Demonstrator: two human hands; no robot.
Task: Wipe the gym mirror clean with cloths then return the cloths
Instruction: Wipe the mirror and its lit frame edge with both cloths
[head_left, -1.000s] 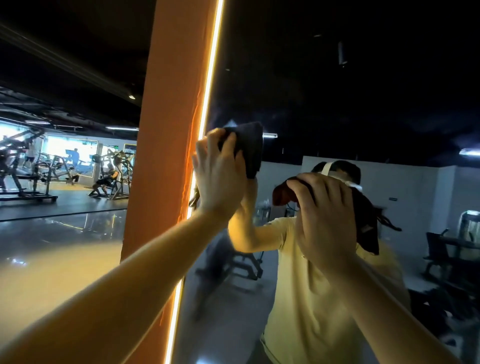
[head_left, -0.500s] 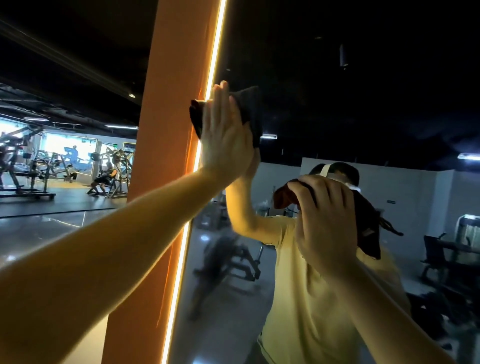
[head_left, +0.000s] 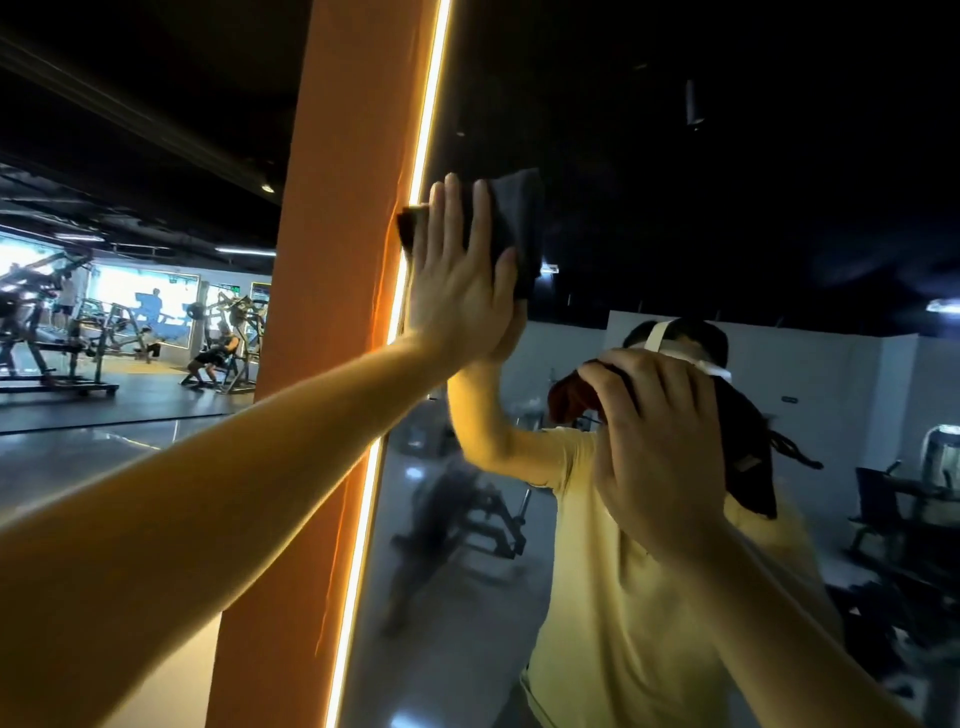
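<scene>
The gym mirror (head_left: 701, 171) fills the right half of the head view and reflects a person in a yellow shirt. My left hand (head_left: 460, 275) lies flat with fingers up, pressing a dark grey cloth (head_left: 511, 223) against the glass near the mirror's lit left edge. My right hand (head_left: 660, 447) presses a second dark cloth (head_left: 748, 467) on the mirror lower and to the right; one corner of it hangs down past my fingers.
A glowing light strip (head_left: 395, 312) runs down the mirror's left edge beside an orange pillar (head_left: 332, 260). Weight machines (head_left: 62, 332) and people stand far off at the left on a shiny floor. Reflected benches show at the right.
My left hand has slid its cloth up the mirror's left edge from beside the reflected head to well above it, fingers now flat. My right hand has stayed in place.
</scene>
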